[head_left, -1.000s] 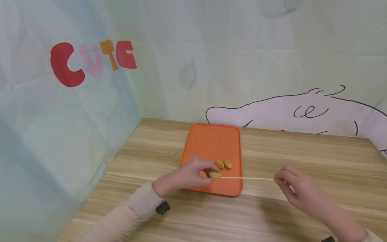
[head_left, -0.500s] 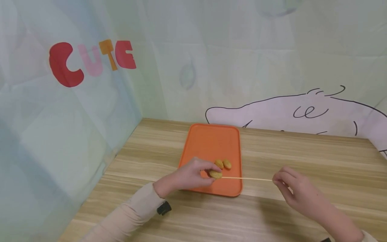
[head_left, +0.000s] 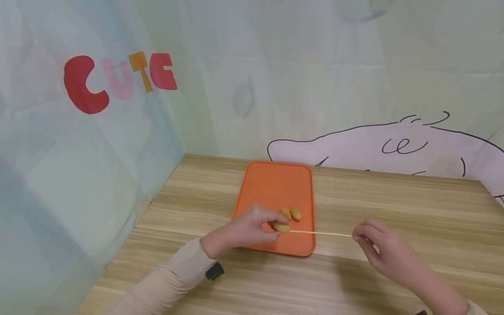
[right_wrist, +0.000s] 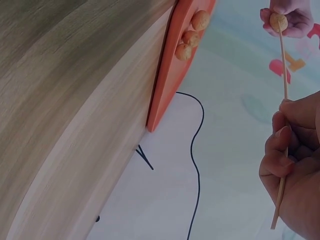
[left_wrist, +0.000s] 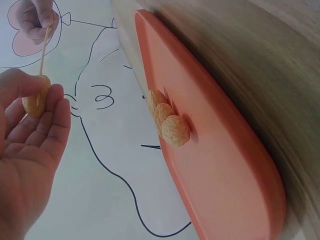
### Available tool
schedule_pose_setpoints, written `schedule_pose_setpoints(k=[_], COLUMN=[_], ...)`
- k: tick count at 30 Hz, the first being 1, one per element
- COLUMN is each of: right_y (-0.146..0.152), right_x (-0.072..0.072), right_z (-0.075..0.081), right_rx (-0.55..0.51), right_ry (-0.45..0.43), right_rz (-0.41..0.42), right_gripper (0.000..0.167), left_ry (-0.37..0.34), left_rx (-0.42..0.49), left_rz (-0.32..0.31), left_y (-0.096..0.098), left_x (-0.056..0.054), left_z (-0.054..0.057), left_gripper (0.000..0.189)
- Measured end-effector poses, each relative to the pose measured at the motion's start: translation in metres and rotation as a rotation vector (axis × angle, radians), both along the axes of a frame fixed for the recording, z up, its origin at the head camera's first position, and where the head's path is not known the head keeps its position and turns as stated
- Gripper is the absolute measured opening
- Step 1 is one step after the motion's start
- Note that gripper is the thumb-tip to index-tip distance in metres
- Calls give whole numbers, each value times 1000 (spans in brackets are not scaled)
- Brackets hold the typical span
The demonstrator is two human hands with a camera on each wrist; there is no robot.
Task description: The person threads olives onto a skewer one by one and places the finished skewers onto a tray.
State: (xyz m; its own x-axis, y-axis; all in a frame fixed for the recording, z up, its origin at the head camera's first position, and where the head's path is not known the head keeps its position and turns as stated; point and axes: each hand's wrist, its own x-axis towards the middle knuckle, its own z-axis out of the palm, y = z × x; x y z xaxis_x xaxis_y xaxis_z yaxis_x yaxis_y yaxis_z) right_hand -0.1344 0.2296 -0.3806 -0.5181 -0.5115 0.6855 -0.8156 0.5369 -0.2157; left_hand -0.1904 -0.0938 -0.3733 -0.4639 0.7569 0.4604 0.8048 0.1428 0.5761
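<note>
My left hand [head_left: 252,226] pinches a golden-brown, wrinkled oval fried ball [left_wrist: 36,100] between thumb and fingers, above the near part of the orange tray [head_left: 281,181]. A thin bamboo skewer [head_left: 323,233] runs into the ball from the right, nearly level in the head view. At its other side, my right hand [head_left: 387,249] grips the skewer between thumb and curled fingers. The skewer's rear end sticks out below that hand in the right wrist view. Three similar fried balls [left_wrist: 175,131] lie together on the tray; the head view shows two, with the third hidden.
The tray lies on a wood-grain table [head_left: 413,205], its raised rim running all round. A printed cloth backdrop [head_left: 315,87] stands behind the table and along the left, with coloured letters and a line drawing.
My right hand has shifted slightly left, toward the left hand. Less of the skewer shows between the hands. The left hand and its ball have barely moved.
</note>
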Motion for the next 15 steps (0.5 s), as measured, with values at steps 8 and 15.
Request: schedule_pose_setpoints(k=[8,15], right_y=[-2,-4], right_x=[0,-2], right_z=[-1,-3], right_rx=[2,-5], right_ry=[6,21], right_rz=[3,16], right_gripper=[43,42], left_ry=[28,61], left_rx=[-12,-33], left_rz=[-7,-10], left_y=[2,4], left_x=[0,0], left_z=[-2,0], left_gripper=[22,22])
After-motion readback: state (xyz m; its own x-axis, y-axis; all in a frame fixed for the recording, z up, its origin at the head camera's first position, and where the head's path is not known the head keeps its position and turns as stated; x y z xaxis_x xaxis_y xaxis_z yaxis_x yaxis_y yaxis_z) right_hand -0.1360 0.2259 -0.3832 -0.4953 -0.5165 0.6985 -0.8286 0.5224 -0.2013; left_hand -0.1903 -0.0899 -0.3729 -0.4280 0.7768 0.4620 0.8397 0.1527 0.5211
